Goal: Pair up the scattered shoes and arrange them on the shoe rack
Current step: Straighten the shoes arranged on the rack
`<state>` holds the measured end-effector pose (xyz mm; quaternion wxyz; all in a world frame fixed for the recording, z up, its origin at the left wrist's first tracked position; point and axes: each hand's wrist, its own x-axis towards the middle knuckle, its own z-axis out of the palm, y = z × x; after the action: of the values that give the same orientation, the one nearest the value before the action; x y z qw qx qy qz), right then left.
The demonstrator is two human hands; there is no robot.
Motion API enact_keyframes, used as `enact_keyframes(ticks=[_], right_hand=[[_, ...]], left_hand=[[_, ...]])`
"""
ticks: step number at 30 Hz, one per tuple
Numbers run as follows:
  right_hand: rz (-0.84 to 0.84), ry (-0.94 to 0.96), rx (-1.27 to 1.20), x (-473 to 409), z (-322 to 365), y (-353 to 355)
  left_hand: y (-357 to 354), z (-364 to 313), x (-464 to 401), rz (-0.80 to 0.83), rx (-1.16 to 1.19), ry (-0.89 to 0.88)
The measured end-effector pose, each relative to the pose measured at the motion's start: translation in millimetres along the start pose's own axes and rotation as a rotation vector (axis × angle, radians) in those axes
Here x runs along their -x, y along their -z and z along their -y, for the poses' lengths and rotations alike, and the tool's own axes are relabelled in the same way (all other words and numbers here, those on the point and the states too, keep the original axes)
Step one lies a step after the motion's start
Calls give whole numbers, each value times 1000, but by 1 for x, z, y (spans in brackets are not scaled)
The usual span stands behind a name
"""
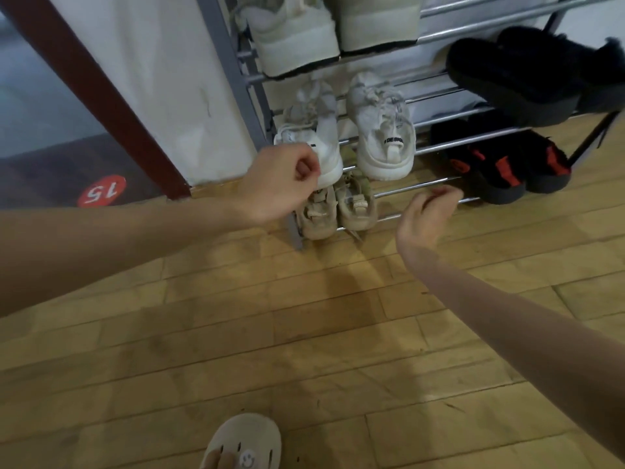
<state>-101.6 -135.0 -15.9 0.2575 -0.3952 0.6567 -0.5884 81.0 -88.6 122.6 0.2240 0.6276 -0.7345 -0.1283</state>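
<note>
The metal shoe rack holds pairs on its tiers. Two cream chunky sneakers stand on top, two white sneakers below them, and two beige sneakers sit on the lowest tier. Black fuzzy slippers and black slippers with red patches fill the right side. My left hand hovers in front of the left white sneaker's heel with fingers curled and nothing visibly held. My right hand hangs relaxed over the lowest rail, holding nothing.
A white wall and a dark red door frame stand left of the rack. A red round "15" sticker lies on the dark floor beyond. Wooden floor stretches in front. My foot in a beige smiley slipper is at the bottom.
</note>
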Motion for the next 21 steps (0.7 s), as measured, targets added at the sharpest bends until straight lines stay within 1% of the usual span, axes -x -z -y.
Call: enact_keyframes(ticks=[2, 4, 6, 8, 12, 14, 16, 17, 19, 21], right_hand=[[-56, 159, -30, -1, 11, 10], [-26, 345, -19, -4, 22, 16], [22, 445, 2, -7, 34, 18], [113, 454, 45, -14, 47, 17], [492, 382, 160, -29, 66, 18], [621, 343, 238, -35, 68, 18], [637, 370, 332, -41, 67, 16], [634, 404, 385, -43, 67, 15], [637, 463, 441, -45, 70, 15], [621, 482, 414, -45, 72, 15]], left_hand=[[9, -3, -3, -27, -125, -117], [15, -4, -7, 36, -254, -195], [21, -6, -11, 110, -327, -236], [25, -8, -17, 169, -399, -248], [24, -5, -37, 301, -504, -183], [18, -2, -47, 405, -553, -133], [8, 1, -52, 469, -605, -99], [4, 4, -53, 462, -618, -103], [-2, 11, -51, 379, -590, -146], [-4, 18, -45, 281, -500, -181]])
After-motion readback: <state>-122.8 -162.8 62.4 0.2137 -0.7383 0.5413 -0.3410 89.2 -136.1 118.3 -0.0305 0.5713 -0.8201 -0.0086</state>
